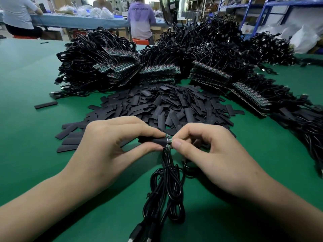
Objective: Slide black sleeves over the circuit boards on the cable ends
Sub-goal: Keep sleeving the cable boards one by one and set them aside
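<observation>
My left hand (111,145) pinches a flat black sleeve (151,140) between thumb and forefinger, low over the green table. My right hand (208,147) pinches the small green circuit boards (168,139) at the cable ends, right at the sleeve's mouth; only a sliver of board shows. Their black cables (166,186) hang down in loops toward me, with USB plugs (139,233) at the bottom edge. A heap of loose black sleeves (166,105) lies just beyond my hands.
Behind the sleeve heap sit big piles of coiled black cables with rows of circuit boards (160,69). More cables (305,130) run down the right side. One sleeve (45,105) lies alone at left. People sit at a far table (78,19).
</observation>
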